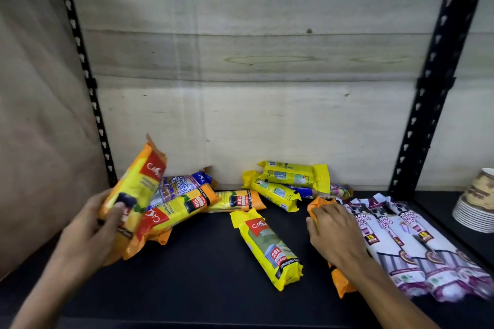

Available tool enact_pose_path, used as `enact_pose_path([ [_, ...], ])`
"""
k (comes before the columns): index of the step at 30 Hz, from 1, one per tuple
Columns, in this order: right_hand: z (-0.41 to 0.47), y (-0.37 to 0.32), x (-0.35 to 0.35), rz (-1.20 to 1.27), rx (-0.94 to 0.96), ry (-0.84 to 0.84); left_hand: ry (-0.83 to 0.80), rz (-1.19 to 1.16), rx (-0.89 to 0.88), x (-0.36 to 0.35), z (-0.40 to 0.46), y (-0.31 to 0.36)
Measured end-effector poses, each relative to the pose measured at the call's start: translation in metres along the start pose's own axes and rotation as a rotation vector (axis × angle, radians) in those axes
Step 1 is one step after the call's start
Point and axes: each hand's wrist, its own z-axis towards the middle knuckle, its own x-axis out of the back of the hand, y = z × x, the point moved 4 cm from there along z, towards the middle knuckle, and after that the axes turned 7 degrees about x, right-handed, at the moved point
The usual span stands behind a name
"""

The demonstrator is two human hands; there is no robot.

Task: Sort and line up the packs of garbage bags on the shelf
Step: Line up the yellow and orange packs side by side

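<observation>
A person's left hand [103, 218] grips an orange-and-yellow pack [133, 195] of garbage bags, fingers wrapped round its lower half, holding it tilted above the left end of the black shelf [208, 275]. The right hand [334, 232] lies palm down over another orange pack [338, 282], fingers curled over its far end, the pack resting on the shelf just beside three white-and-purple drawstring packs [409, 251] lined up side by side at the right. A yellow 25 L pack [270, 247] lies alone on the shelf between the two hands. Behind it, against the plywood back wall [254, 61], loose packs sit in two heaps: orange 60 L packs [184, 208] and a blue pack [184, 181] on the left, and yellow packs [283, 184] stacked crosswise in the middle. A stack of paper cups [475, 203] lies tipped on its side beyond the black upright [433, 83] at the far right.
</observation>
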Motion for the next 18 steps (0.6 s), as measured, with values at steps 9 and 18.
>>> enact_pose_path([
  [9, 0.013, -0.056, 0.031, 1.051, -0.245, -0.14, -0.522, -0.573, 0.319, -0.15, -0.04, 0.04],
  [18, 0.015, -0.042, 0.031, 1.504, -0.51, -0.011, -0.752, -0.476, 0.248, -0.209, -0.079, 0.074],
])
